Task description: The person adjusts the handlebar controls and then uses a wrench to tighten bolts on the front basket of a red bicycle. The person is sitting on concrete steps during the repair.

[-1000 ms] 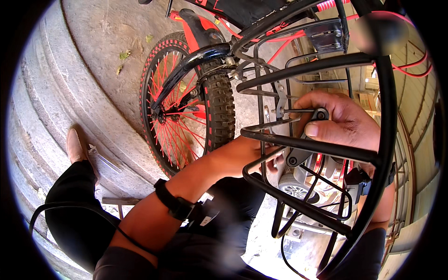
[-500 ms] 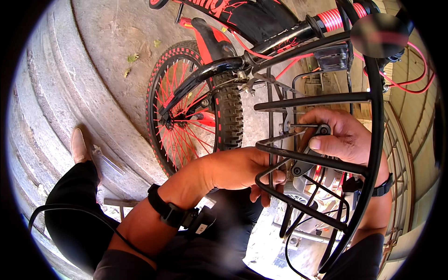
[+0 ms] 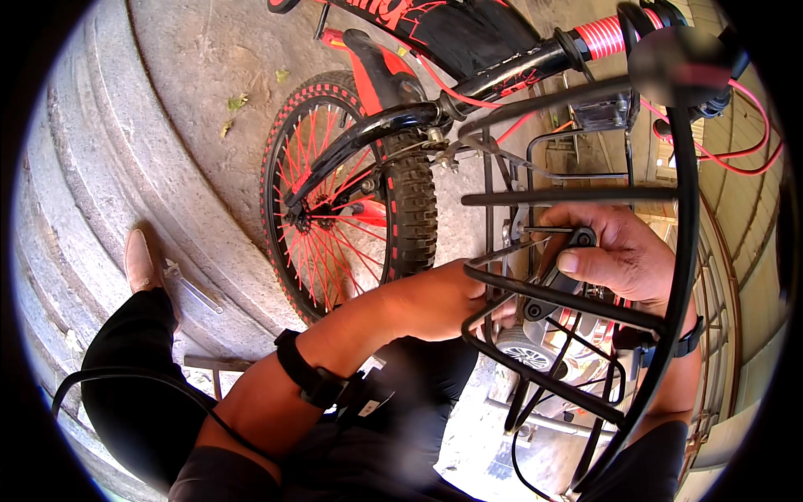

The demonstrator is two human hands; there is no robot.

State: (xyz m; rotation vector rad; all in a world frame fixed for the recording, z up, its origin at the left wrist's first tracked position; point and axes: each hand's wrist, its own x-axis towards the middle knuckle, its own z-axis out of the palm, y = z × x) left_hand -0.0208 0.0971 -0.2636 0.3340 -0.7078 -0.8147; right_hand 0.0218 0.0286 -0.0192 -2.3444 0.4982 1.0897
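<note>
A black wire bicycle basket (image 3: 569, 297) stands in front of me, its bars crossing both hands. My right hand (image 3: 619, 251) is inside it, closed around a dark folding hex key set (image 3: 548, 289) with the thumb on its upper end. One thin key sticks out of the tool toward the upright bars and a metal bracket (image 3: 507, 230); whether its tip sits in a bolt I cannot tell. My left hand (image 3: 443, 301) reaches to the basket's left side, its fingers curled beside the bars and partly hidden, so what they hold does not show.
A bicycle wheel with red spokes (image 3: 335, 209) and a black fork (image 3: 368, 134) stands left of the basket. A red-and-black frame (image 3: 468, 42) and red cables (image 3: 744, 167) lie beyond. On the concrete at left is a wrench (image 3: 201, 293) beside my shoe (image 3: 140, 259).
The basket has shifted slightly right and down in view. My left hand's lower fingers have drawn in out of sight, and my right hand has moved a little right with the hex key set.
</note>
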